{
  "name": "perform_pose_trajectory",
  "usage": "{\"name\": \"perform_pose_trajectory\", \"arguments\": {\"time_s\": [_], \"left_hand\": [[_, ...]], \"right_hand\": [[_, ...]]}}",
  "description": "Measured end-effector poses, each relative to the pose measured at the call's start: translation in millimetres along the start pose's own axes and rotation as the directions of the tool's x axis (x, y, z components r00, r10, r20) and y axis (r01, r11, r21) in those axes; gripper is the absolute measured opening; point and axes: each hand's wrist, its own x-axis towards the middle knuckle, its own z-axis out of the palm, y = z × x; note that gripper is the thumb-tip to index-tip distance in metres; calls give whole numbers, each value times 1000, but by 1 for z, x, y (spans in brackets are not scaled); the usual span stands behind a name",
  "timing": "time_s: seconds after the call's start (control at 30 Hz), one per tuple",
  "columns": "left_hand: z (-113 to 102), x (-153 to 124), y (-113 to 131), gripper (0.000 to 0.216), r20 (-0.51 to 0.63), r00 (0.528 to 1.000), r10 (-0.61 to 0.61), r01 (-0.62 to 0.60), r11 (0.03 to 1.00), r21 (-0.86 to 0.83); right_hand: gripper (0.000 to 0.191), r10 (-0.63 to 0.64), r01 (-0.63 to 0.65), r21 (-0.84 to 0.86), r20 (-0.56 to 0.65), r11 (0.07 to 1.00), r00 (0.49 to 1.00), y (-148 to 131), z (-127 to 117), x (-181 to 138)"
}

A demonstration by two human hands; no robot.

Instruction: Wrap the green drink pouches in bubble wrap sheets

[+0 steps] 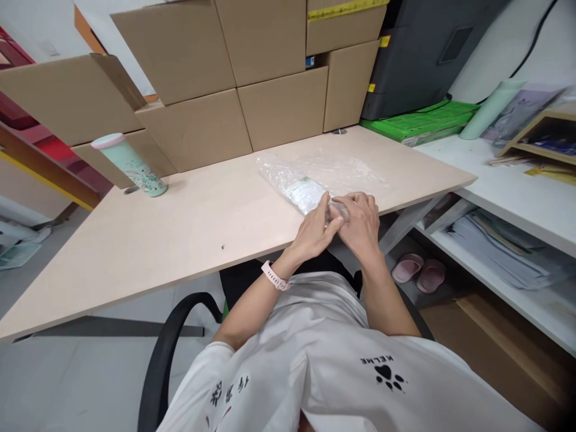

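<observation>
Holding the near end of a clear plastic bag point(335, 171), the right hand point(361, 219) in the head view is curling its fingers over it. The left hand point(315, 233) is touching the same end; whether its fingers are gripping, one cannot tell. The bag is lying near the surface's point(193, 222) front edge, wrapping a whitish packet point(306, 193). A tumbler point(135, 168) is standing to the left.

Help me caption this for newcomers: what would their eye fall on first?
Probably the left hand and right hand, close together at the near end of a pale packet in crinkled clear plastic on the beige tabletop. Then perhaps the stacked brown cardboard boxes along its far side, and the mint-green, pink-lidded cylindrical tumbler at left.
</observation>
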Motion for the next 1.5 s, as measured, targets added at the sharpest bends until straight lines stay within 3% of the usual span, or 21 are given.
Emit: {"name": "perform_pose_trajectory", "arguments": {"time_s": [0.1, 0.17, 0.23, 0.33, 0.47, 0.6, 0.67, 0.83, 0.9, 1.0, 1.1, 1.2, 1.3, 1.4, 1.5], "left_hand": [[-4, -11, 0, 49, -191, 980, -56, 69, 996, 64], [-9, -17, 2, 52, -298, 948, -115, 151, 984, 100], [-15, -20, 4, 59, -299, 935, -188, 226, 969, 98], [-21, -18, 7, 68, -211, 933, -292, 314, 946, 79], [-21, -16, 4, 73, -203, 929, -311, 331, 941, 73], [-20, -13, -5, 79, -217, 920, -326, 297, 942, -154], [-22, -9, -7, 83, -204, 898, -391, 313, 891, -328], [-31, -4, 1, 81, -142, 802, -580, 381, 681, -626], [-33, -9, 9, 80, -149, 795, -588, 346, 641, -686], [-36, -21, 25, 82, -215, 812, -543, 261, 666, -699], [-41, -30, 42, 80, -273, 861, -429, 162, 740, -652], [-42, -30, 49, 71, -269, 932, -243, 84, 865, -494], [-36, -23, 41, 65, -134, 983, -121, 92, 975, -204], [-27, -14, 27, 61, 16, 997, -77, 75, 994, 78], [-22, -8, 18, 59, 93, 995, -37, 15, 974, 224]], "right_hand": [[37, -160, 160, -1, 52, 987, 986, 0, 0, -2], [47, -194, 198, -46, 69, 979, 978, 0, 2, -4], [54, -197, 203, -88, 69, 975, 978, -3, 2, -6], [52, -173, 177, -117, 44, 977, 984, -6, -3, -8], [50, -171, 175, -81, 56, 981, 984, -3, -3, -6], [55, -219, 205, 87, 209, 975, 953, 10, 11, -3], [59, -209, 182, 127, 241, 975, 948, 12, 16, -1], [54, -186, 170, 89, 226, 981, 956, -4, 15, 2], [46, -187, 175, 75, 205, 982, 961, -14, 14, 2], [30, -186, 168, 125, 153, 978, 970, -28, 14, 0], [19, -78, 43, 279, 116, 959, 990, -41, 14, -3], [16, 88, -153, 446, 163, 882, 983, -46, 16, -6], [22, 156, -250, 577, 208, 778, 966, -39, 20, -5], [28, 218, -289, 641, 189, 711, 957, -23, 25, 2], [28, 187, -254, 591, 173, 766, 967, -6, 26, 13]]}}
